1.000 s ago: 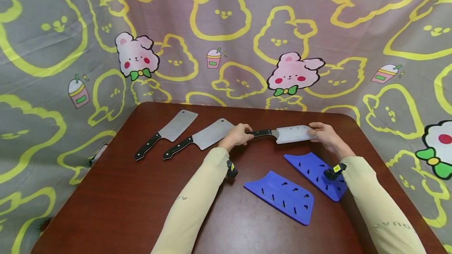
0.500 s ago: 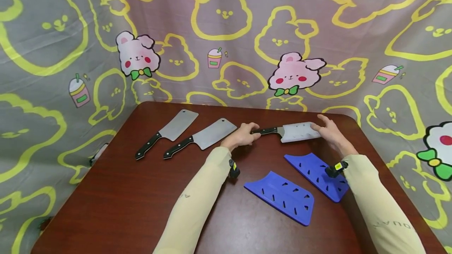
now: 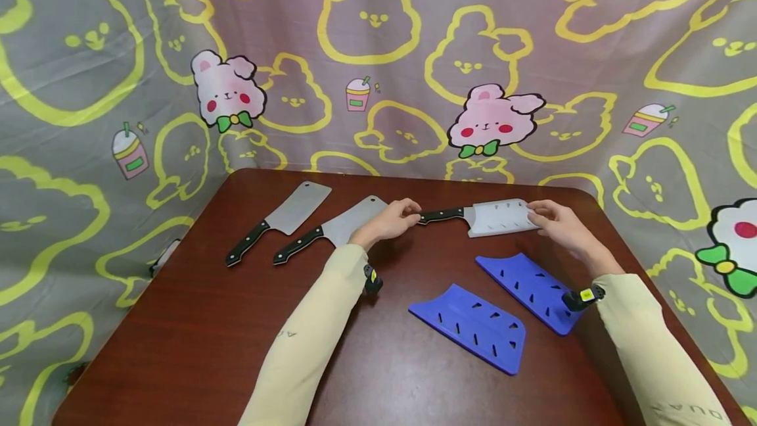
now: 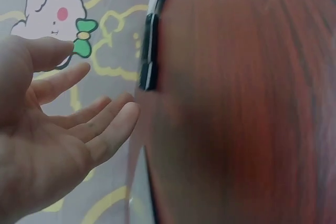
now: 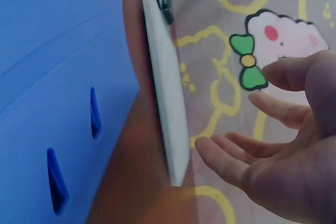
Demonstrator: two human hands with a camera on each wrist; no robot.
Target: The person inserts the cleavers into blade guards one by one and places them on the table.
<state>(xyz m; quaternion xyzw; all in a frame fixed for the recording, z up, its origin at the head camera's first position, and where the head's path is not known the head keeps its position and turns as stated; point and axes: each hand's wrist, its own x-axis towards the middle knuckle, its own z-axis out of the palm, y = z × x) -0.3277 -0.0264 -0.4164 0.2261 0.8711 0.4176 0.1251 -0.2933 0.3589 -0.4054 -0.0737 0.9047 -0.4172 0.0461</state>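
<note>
At the back right of the table, a cleaver with a black handle (image 3: 443, 214) lies with its blade inside a white slotted blade guard (image 3: 501, 218). My left hand (image 3: 387, 219) hovers just left of the handle's end; in the left wrist view its fingers (image 4: 113, 129) are loosely spread, with a gap to the handle (image 4: 149, 51). My right hand (image 3: 562, 225) is at the guard's far right end. The right wrist view shows that hand's relaxed fingers (image 5: 226, 161) beside the white guard (image 5: 167, 82), gripping nothing.
Two bare cleavers lie at the left, one (image 3: 298, 210) farther out and one (image 3: 349, 225) partly behind my left hand. Two blue slotted blade guards (image 3: 473, 331) lie at the front right, one under my right wrist. A patterned curtain (image 3: 402, 31) stands behind the brown table (image 3: 207, 334).
The sheathed cleaver has shifted slightly right and now lies on the table. My left hand has let go of the handle and drawn back left; my right hand has eased off the guard.
</note>
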